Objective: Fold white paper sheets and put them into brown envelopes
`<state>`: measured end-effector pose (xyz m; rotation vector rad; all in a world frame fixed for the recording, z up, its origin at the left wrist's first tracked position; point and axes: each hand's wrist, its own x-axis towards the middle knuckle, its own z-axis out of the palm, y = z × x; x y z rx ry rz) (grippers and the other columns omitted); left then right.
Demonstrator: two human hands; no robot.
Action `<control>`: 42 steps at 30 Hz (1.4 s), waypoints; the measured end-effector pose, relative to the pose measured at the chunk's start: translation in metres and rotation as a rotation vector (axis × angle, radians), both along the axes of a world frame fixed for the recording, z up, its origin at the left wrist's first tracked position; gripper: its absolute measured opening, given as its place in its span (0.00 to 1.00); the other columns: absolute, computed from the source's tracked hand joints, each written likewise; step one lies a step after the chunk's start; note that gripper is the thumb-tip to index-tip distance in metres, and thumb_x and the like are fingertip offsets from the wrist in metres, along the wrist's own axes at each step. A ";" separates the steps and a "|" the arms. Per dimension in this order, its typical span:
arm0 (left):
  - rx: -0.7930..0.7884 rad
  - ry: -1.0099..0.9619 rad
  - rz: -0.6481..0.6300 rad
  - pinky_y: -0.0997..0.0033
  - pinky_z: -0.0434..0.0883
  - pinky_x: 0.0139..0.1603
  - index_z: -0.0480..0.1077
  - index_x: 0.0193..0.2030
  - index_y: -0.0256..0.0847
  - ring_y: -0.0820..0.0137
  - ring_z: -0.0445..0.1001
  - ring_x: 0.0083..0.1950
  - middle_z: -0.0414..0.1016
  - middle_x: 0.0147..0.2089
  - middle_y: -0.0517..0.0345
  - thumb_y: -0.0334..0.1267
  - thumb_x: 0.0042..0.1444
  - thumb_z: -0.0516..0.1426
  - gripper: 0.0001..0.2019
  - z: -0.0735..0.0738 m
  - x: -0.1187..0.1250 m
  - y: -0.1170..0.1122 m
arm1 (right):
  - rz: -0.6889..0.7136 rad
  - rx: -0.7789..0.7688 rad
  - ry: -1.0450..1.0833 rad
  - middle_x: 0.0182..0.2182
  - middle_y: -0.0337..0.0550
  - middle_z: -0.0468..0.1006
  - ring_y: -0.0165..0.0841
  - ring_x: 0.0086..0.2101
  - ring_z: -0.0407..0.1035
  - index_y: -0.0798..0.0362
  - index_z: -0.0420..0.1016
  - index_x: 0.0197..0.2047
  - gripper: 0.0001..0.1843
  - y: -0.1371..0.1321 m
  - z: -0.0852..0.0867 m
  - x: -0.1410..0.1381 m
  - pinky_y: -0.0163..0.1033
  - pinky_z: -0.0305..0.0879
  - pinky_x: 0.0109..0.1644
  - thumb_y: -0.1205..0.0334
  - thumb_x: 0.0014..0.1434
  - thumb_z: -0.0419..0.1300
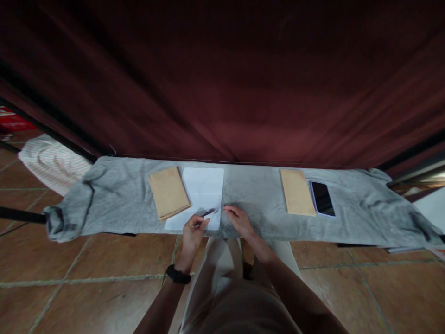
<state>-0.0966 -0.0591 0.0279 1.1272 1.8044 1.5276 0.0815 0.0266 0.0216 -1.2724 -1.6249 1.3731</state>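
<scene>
My left hand (193, 228), with a dark band on its wrist, pinches a thin white slip (210, 215) between thumb and finger. It looks like paper, and a shadow falls beside it. Below it, a white sheet of paper (203, 185) lies flat with faint crease lines. My right hand (239, 220) is just off the sheet's right edge, fingers loosely extended and nothing visible in them. A stack of brown envelopes (169, 192) overlaps the sheet's left side.
Grey cloth (257, 195) covers the narrow table, wrinkled at both ends. To the right lie another brown envelope (298, 192) and a phone (323, 198) with a dark screen. A dark red curtain (222, 93) hangs behind. Striped fabric (55, 160) is at the left.
</scene>
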 end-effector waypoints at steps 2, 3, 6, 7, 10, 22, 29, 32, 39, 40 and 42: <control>-0.025 -0.034 -0.035 0.72 0.66 0.30 0.69 0.22 0.42 0.72 0.66 0.26 0.67 0.23 0.64 0.51 0.47 0.67 0.18 0.001 -0.002 0.000 | -0.003 -0.082 0.036 0.39 0.42 0.84 0.35 0.37 0.76 0.48 0.82 0.45 0.17 0.002 0.001 -0.007 0.41 0.75 0.44 0.62 0.60 0.52; -0.037 -0.051 -0.043 0.72 0.65 0.29 0.69 0.21 0.41 0.73 0.66 0.26 0.66 0.22 0.64 0.51 0.47 0.67 0.18 0.001 -0.003 -0.001 | -0.005 -0.127 0.054 0.38 0.42 0.84 0.34 0.35 0.76 0.48 0.82 0.45 0.18 0.003 0.002 -0.010 0.40 0.75 0.41 0.62 0.61 0.52; -0.074 -0.104 -0.066 0.73 0.64 0.29 0.69 0.21 0.41 0.73 0.65 0.26 0.65 0.22 0.65 0.50 0.46 0.68 0.18 0.004 -0.007 -0.002 | -0.009 -0.209 0.081 0.35 0.42 0.82 0.33 0.29 0.73 0.50 0.81 0.46 0.18 0.005 0.003 -0.021 0.37 0.73 0.33 0.61 0.61 0.51; -0.088 -0.128 -0.082 0.73 0.63 0.30 0.69 0.22 0.41 0.73 0.65 0.26 0.66 0.22 0.65 0.50 0.45 0.68 0.17 0.005 -0.009 -0.002 | -0.010 -0.223 0.081 0.34 0.42 0.82 0.32 0.28 0.72 0.51 0.81 0.46 0.18 0.005 0.003 -0.024 0.35 0.72 0.31 0.61 0.61 0.51; -0.129 -0.211 -0.129 0.73 0.64 0.30 0.69 0.22 0.41 0.73 0.66 0.27 0.68 0.23 0.65 0.49 0.44 0.69 0.17 0.010 -0.013 -0.003 | -0.005 -0.234 0.068 0.33 0.40 0.81 0.28 0.25 0.70 0.50 0.80 0.47 0.17 0.006 0.003 -0.029 0.31 0.67 0.27 0.60 0.62 0.51; -0.075 -0.082 -0.070 0.74 0.62 0.28 0.66 0.26 0.42 0.74 0.63 0.25 0.64 0.23 0.67 0.51 0.51 0.65 0.17 0.011 -0.010 -0.007 | 0.044 -0.100 -0.142 0.17 0.34 0.71 0.28 0.22 0.68 0.50 0.73 0.22 0.23 0.019 0.013 -0.042 0.31 0.60 0.28 0.49 0.65 0.55; -0.031 0.347 -0.165 0.61 0.72 0.49 0.74 0.34 0.44 0.63 0.76 0.43 0.79 0.38 0.55 0.48 0.62 0.58 0.12 0.016 0.012 -0.018 | -0.027 -0.079 -0.171 0.17 0.33 0.71 0.28 0.20 0.67 0.50 0.71 0.22 0.14 0.022 0.015 -0.052 0.30 0.59 0.25 0.65 0.58 0.55; 0.003 0.430 -0.190 0.54 0.72 0.57 0.76 0.41 0.45 0.60 0.76 0.52 0.80 0.47 0.52 0.48 0.64 0.57 0.11 0.024 0.018 -0.019 | -0.082 -0.026 -0.171 0.20 0.35 0.74 0.29 0.25 0.69 0.49 0.71 0.22 0.13 0.026 0.015 -0.037 0.31 0.62 0.29 0.65 0.57 0.55; 0.040 0.368 0.009 0.52 0.70 0.63 0.73 0.50 0.44 0.58 0.72 0.61 0.74 0.57 0.47 0.48 0.65 0.56 0.13 0.020 0.005 -0.011 | -0.245 0.066 -0.178 0.20 0.37 0.72 0.33 0.27 0.67 0.49 0.68 0.22 0.13 0.030 0.007 0.057 0.35 0.63 0.32 0.53 0.54 0.54; 0.033 0.342 0.007 0.52 0.72 0.61 0.73 0.50 0.44 0.58 0.72 0.61 0.73 0.57 0.46 0.48 0.64 0.56 0.14 0.017 0.005 -0.009 | -0.265 0.070 -0.183 0.20 0.37 0.72 0.33 0.26 0.67 0.49 0.68 0.22 0.14 0.029 0.007 0.073 0.36 0.63 0.32 0.51 0.54 0.54; 0.008 0.298 -0.027 0.55 0.75 0.57 0.72 0.52 0.44 0.58 0.73 0.60 0.73 0.58 0.46 0.47 0.63 0.57 0.14 0.011 0.009 -0.004 | -0.304 0.074 -0.194 0.21 0.39 0.73 0.35 0.27 0.67 0.49 0.69 0.23 0.15 0.027 0.005 0.104 0.38 0.64 0.32 0.49 0.53 0.53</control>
